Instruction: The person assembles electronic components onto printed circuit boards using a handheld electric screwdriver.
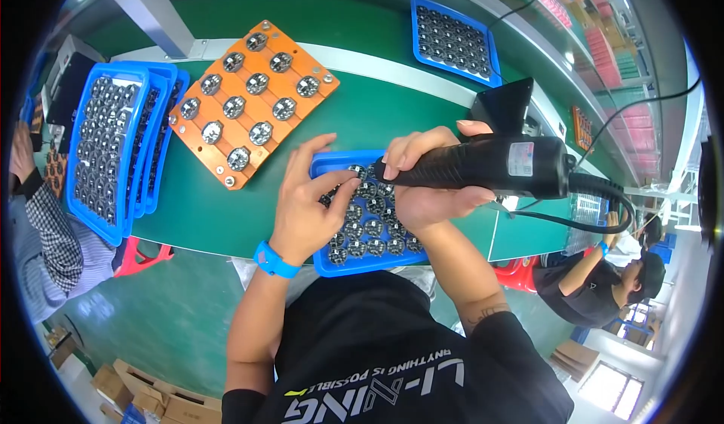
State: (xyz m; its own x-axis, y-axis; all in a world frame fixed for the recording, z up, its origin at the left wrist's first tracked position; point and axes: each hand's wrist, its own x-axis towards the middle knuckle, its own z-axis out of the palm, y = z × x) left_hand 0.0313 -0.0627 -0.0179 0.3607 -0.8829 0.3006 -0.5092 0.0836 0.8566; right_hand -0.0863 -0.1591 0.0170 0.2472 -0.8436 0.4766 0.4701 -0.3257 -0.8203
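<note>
While a stack of blue trays (pixel 137 156) and an orange fixture plate (pixel 236 133) studded with round modules take up the left of the green bench (pixel 385 115), another filled tray (pixel 456 73) lies at the back, near a black stand (pixel 504 101). The right hand (pixel 424 207), wrapped around a black corded hand tool (pixel 475 166), hides the upper right of the near blue tray (pixel 377 265), which sits at the bench's front edge. Inside it, silvery-black round circuit modules (pixel 373 228) stand in rows. The left hand (pixel 305 205) reaches over the rim, thumb and forefinger nearly together at a module; I cannot tell whether they grip it.
</note>
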